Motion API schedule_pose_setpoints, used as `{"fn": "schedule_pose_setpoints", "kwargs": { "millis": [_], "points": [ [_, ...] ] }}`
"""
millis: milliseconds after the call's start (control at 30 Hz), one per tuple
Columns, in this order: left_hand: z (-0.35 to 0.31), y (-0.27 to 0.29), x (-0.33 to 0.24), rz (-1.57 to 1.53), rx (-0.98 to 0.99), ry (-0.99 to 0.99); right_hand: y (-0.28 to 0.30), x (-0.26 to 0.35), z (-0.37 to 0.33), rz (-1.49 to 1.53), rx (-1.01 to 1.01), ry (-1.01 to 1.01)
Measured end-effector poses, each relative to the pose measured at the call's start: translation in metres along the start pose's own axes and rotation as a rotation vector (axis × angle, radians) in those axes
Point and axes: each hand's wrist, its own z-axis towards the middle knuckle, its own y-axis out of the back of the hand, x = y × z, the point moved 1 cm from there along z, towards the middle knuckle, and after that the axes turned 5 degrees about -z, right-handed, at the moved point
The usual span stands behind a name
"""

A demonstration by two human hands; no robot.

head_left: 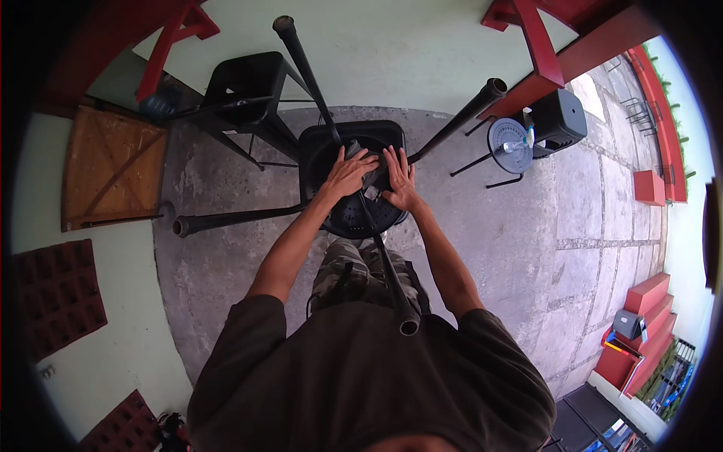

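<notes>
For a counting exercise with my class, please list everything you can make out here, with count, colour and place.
upturned stool: 1, black, centre
unclear item: 1, dark grey, by the hands
tall stool: 1, black, upper left
round-topped stool: 1, grey top, right
bottle: 1, clear, on the round-topped stool
boxy stool: 1, black, beside it
wooden panel: 1, brown, left
brackets: 2, red, top
recessed panels: 2, dark red, lower left
stepped block: 1, red, lower right
box: 1, dark grey, on the stepped block
floor: 1, grey, all around
shirt: 1, dark, bottom
trousers: 1 pair, camouflage, below centre
left hand: 1, bare, over the upturned stool
right hand: 1, bare, likewise
</notes>
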Motion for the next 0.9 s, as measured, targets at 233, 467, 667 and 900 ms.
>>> {"fn": "schedule_pose_setpoints", "kwargs": {
  "millis": [233, 467, 667, 900],
  "points": [
    [0.003, 0.007, -0.015, 0.05, 0.084, 0.137, 0.0, -0.009, 0.0, 0.084, -0.026, 0.096],
    [-0.064, -0.013, -0.049, -0.083, -0.173, -0.012, 0.018, -0.021, -0.025, -0.401, -0.208, 0.077],
    [-0.082, -0.05, -0.08, -0.206, 0.084, -0.21, 0.024, -0.014, -0.031, -0.428, -0.005, 0.072],
    [-0.034, -0.038, -0.049, -0.069, 0.193, -0.356, 0.03, -0.015, -0.025, -0.43, 0.078, 0.092]
  ]
}}
